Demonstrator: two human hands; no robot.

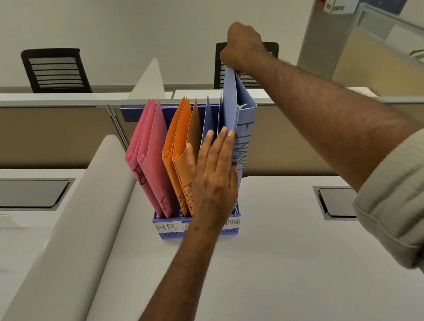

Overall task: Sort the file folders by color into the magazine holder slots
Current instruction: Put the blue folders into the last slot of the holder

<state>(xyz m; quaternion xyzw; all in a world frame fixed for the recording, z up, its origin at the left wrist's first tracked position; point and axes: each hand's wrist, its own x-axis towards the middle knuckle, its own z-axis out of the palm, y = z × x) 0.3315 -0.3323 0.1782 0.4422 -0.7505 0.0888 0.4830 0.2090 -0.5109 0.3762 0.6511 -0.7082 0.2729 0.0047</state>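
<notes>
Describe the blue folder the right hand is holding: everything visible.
The blue folder is light blue card, folded, with FINANCE handwritten in black down its spine. It stands upright at the right end of the holder, its lower part hidden behind the left hand. The right hand pinches its top corner; left fingertips touch its near edge. More blue folders stand beside it.

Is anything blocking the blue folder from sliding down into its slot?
Nothing visible blocks it. The right hand pinches the top of the blue folder above the rightmost slot of the magazine holder. The left hand lies flat against the orange folders and another blue sheet, beside the gap. The slot's bottom is hidden.
</notes>
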